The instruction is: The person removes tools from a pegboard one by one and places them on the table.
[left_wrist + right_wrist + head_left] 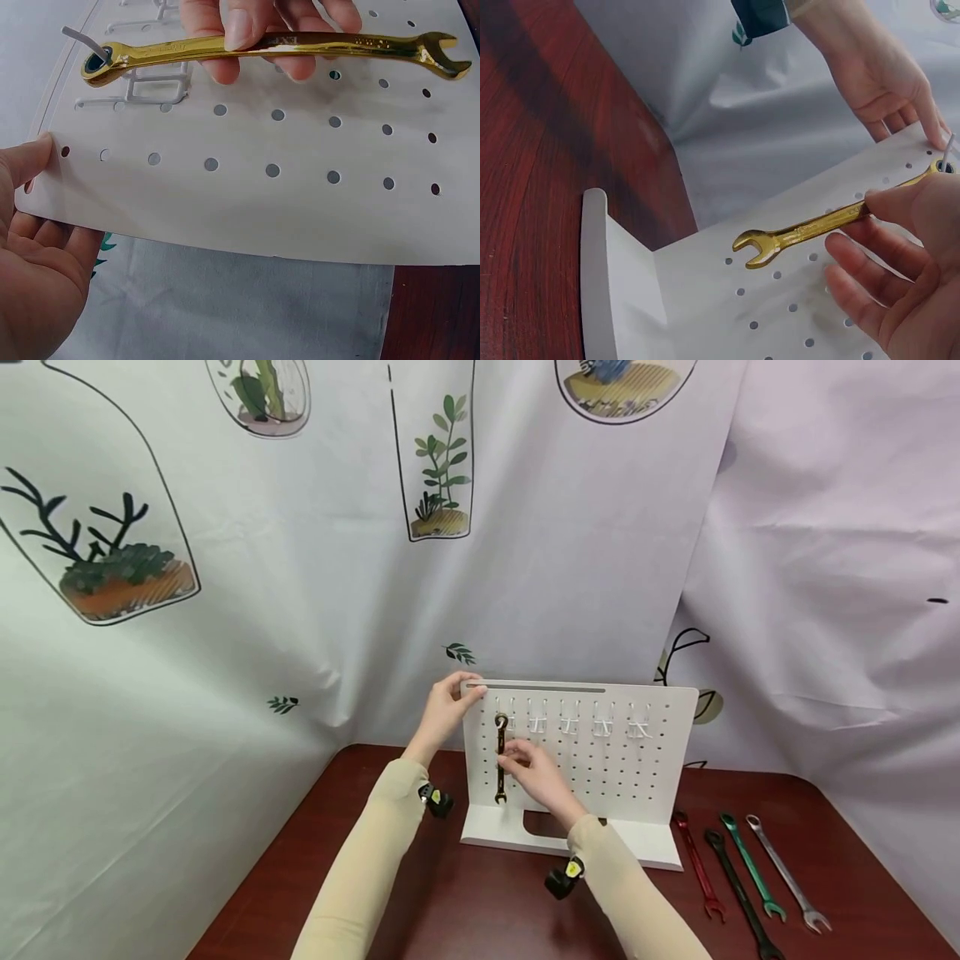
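A gold combination wrench (292, 45) hangs by its ring end on the leftmost white hook (157, 90) of a white pegboard (592, 777). The hook's tip pokes through the ring in the left wrist view. My right hand (537, 775) pinches the wrench's shaft between thumb and fingers, with the open jaw end pointing down. At the board's upper left corner, my left hand (444, 710) grips the edge, thumb on the front face and fingers behind it.
More white hooks (570, 718) line the board's upper part. Right of its base, red (699, 867), black (742, 893), green (752, 864) and silver (787, 872) wrenches lie on the dark red table (465, 910). A printed curtain (337, 568) hangs behind.
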`<action>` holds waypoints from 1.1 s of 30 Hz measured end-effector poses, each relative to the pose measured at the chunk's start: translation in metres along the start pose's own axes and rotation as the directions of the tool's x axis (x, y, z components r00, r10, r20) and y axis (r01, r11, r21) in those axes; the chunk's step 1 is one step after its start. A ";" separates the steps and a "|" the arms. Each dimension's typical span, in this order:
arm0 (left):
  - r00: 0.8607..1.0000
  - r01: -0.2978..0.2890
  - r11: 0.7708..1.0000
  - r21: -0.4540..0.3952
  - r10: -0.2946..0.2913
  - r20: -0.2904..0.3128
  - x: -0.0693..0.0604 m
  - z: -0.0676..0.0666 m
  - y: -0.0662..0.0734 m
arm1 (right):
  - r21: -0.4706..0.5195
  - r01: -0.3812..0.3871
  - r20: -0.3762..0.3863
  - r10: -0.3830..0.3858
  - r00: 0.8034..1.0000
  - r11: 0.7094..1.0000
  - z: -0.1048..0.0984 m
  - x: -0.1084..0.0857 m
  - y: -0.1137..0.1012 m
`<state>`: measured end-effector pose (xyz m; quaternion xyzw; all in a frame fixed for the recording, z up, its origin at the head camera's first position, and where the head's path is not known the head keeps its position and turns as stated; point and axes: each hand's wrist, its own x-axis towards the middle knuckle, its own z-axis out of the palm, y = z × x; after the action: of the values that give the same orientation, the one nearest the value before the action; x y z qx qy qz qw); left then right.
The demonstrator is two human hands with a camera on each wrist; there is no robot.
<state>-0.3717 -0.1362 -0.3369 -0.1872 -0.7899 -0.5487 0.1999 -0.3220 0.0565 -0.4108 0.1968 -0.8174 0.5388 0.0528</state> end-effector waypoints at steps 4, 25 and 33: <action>1.000 0.000 1.000 -0.001 0.000 -0.007 0.000 0.001 -0.001 | 0.001 0.017 -0.013 -0.017 1.000 1.000 -0.001 -0.004 -0.001; 1.000 0.006 1.000 -0.004 -0.006 -0.001 -0.002 -0.001 0.000 | -0.036 0.106 0.023 -0.105 0.994 0.994 -0.008 -0.022 -0.012; 1.000 0.015 1.000 -0.019 -0.015 -0.009 -0.003 0.002 0.001 | -0.032 0.169 0.034 -0.168 0.985 0.985 -0.010 -0.031 -0.018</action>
<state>-0.3687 -0.1341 -0.3381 -0.1806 -0.7850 -0.5586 0.1976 -0.2880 0.0673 -0.4002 0.2728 -0.8077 0.5150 0.0890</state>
